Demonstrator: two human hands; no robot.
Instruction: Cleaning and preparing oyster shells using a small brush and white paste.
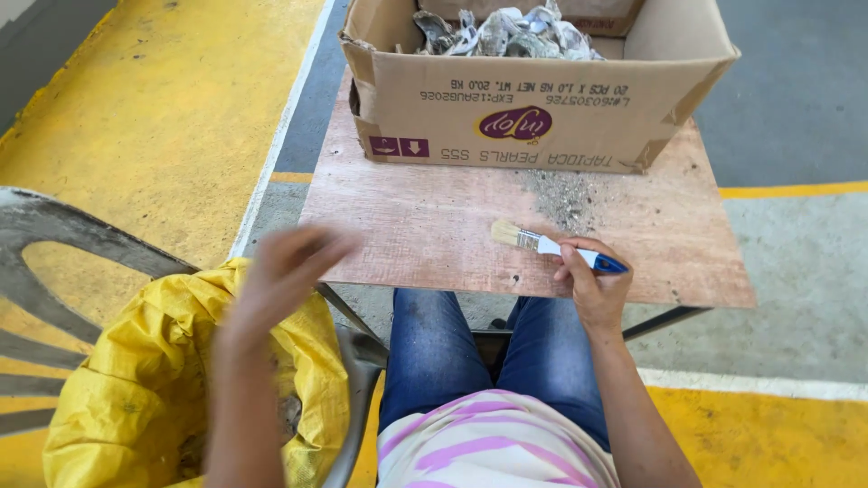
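My right hand (592, 280) grips a small paintbrush (542, 243) with a blue and white handle, its pale bristles pointing left over the wooden board (425, 226). My left hand (285, 267) is blurred, fingers loosely apart and holding nothing, hovering over the open yellow sack (136, 389) at my left. A patch of grey dust (565, 194) lies on the board just in front of the brush.
A cardboard box (533, 108) with crumpled grey scraps (502, 32) stands at the board's far edge. A grey plastic chair (54, 262) holds the sack. My knees in blue jeans (443, 352) are under the board. Yellow-painted floor (154, 117) lies to the left.
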